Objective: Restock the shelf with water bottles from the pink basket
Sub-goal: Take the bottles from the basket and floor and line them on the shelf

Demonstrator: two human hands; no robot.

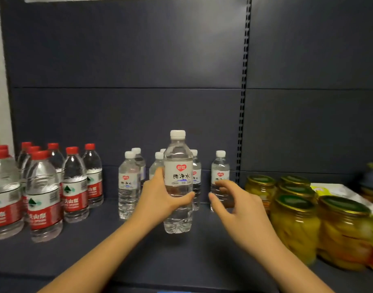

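A clear water bottle [178, 166] with a white cap and a red heart label stands upright near the middle of the dark shelf [202, 254]. My left hand [160, 195] is wrapped around its lower body from the left. My right hand [234, 204] hovers just right of it, fingers spread and curled, holding nothing. Behind stand several more white-capped bottles [128, 182], one of them [220, 172] partly hidden by my right hand. The pink basket is out of view.
Several red-capped, red-labelled water bottles [44, 197] crowd the shelf's left part. Glass jars of yellow fruit with dark lids [295, 225] fill the right part. A slotted upright [243, 92] splits the dark back panel.
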